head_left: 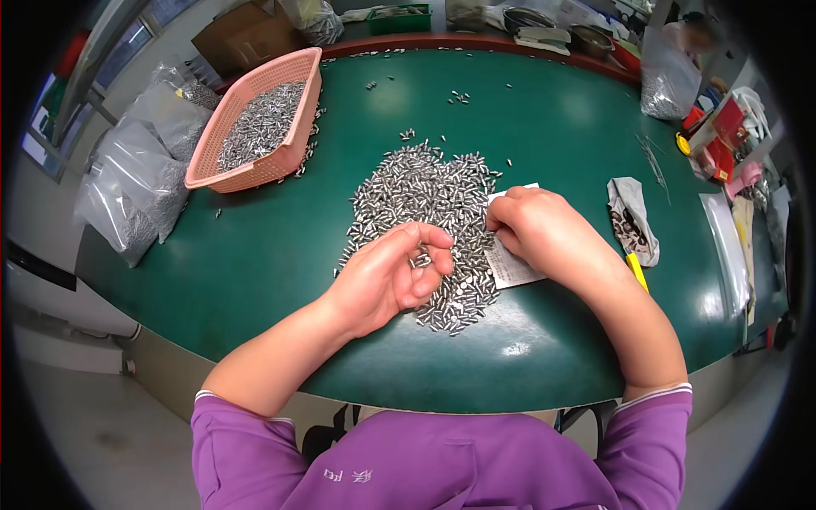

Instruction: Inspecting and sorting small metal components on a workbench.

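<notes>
Left hand [382, 289] at the near left side of the pile of metal pieces [408, 195], palm turned inward and up, thumb and fingers loosely curled. Small pieces show in the gap between thumb and fingers; whether they are cradled in the palm or lie beyond it, cannot tell.

Sweep from far left: clear bags [136, 170] of grey contents, slumped at the edge of the green worktop [255, 280]. Next, a pink basket [246, 177], part filled with similar pieces, strays just beside it. Middle: the pile itself, loose, slim and silvery, heaped in front of the person. At its right side, a white printed sheet [514, 270], partly covered by the right hand [535, 225]. That hand bends downward, fingertips gathered near the sheet's left edge, where it meets the pile; anything pinched there is hidden, so its hold cannot be told. Farther right, well apart: grey cloth [636, 200], a yellow handle [636, 272] at its near end, then clear plastic sleeves [722, 246].

Step in hand, as judged: picking through pieces by hand, left perhaps serving as cup. Next move seems to call for a fine fingertip pinch on the right and a steady left palm, without dragging the sheet.
</notes>
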`<state>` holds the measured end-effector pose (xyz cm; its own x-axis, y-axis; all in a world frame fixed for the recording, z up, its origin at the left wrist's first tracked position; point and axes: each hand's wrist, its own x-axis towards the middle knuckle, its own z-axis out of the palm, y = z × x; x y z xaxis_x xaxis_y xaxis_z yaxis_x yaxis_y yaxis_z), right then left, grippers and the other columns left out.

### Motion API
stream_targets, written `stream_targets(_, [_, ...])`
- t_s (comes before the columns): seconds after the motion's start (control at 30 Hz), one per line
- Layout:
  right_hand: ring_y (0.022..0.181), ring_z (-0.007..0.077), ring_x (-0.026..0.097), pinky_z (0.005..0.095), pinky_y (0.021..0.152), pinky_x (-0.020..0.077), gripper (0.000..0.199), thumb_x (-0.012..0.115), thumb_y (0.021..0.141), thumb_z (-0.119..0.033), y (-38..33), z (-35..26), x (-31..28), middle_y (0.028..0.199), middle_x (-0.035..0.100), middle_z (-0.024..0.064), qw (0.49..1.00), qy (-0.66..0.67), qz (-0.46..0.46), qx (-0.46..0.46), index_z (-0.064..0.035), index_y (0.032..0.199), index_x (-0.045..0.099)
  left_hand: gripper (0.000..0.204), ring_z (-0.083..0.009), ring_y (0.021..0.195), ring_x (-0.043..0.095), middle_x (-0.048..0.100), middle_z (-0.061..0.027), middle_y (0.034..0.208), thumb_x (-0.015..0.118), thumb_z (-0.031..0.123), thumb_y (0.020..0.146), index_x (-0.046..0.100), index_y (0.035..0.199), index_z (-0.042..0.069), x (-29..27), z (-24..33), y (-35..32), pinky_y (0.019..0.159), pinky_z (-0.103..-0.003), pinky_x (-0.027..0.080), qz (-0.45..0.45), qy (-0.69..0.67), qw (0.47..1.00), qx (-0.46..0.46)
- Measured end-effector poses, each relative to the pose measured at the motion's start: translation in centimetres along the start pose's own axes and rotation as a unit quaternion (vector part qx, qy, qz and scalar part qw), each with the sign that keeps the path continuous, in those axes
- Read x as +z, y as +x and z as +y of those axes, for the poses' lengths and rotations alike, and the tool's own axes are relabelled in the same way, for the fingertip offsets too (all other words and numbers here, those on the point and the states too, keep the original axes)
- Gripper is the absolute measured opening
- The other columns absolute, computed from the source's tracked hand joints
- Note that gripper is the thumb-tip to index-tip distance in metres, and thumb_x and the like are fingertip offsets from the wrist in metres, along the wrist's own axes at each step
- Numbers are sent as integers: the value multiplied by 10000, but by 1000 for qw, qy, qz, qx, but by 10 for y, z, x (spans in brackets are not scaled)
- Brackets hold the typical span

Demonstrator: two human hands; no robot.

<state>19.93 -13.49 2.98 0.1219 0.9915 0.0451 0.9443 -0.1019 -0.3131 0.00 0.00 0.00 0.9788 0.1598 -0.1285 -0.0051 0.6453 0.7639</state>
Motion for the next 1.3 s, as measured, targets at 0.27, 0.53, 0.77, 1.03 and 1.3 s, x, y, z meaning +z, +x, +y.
stream_targets(0.27, [799,283,601,359,704,498,88,627,815,-21,4,-25,-1,835,597,102,961,169,194,-102,-39,901,633,215,-94,660,463,558,-62,931,445,176,990,516,1131,30,5,1,-2,527,-204,364,10,4,1000,-12])
stream_targets(0.53, [797,167,561,282,718,468,112,679,818,-47,2,-38,10,841,587,39,940,285,149,-116,-42,929,667,191,-56,659,477,566,-50,932,539,116,953,488,1127,54,8,0,-2,541,-195,406,1,54,998,-20])
stream_targets(0.77, [778,205,577,318,695,481,158,634,806,-14,3,-31,-13,846,565,69,963,212,164,-39,-45,959,658,117,-66,641,465,567,-53,906,484,147,982,515,1068,74,6,1,-2,517,-196,372,-4,19,1000,-15])
stream_targets(1.03, [767,325,620,397,705,496,110,647,738,-42,-10,-3,-11,815,615,153,998,32,43,31,-16,843,627,266,-127,657,467,556,-109,923,370,219,1012,518,1094,15,4,1,0,525,-233,365,0,4,1000,-9])
stream_targets(1.3, [755,343,619,410,702,496,60,611,760,-24,-8,-1,3,807,613,158,997,11,64,45,-3,817,612,212,-107,643,445,556,-84,924,426,193,991,520,1083,26,5,2,-1,491,-205,333,8,8,1000,-14])
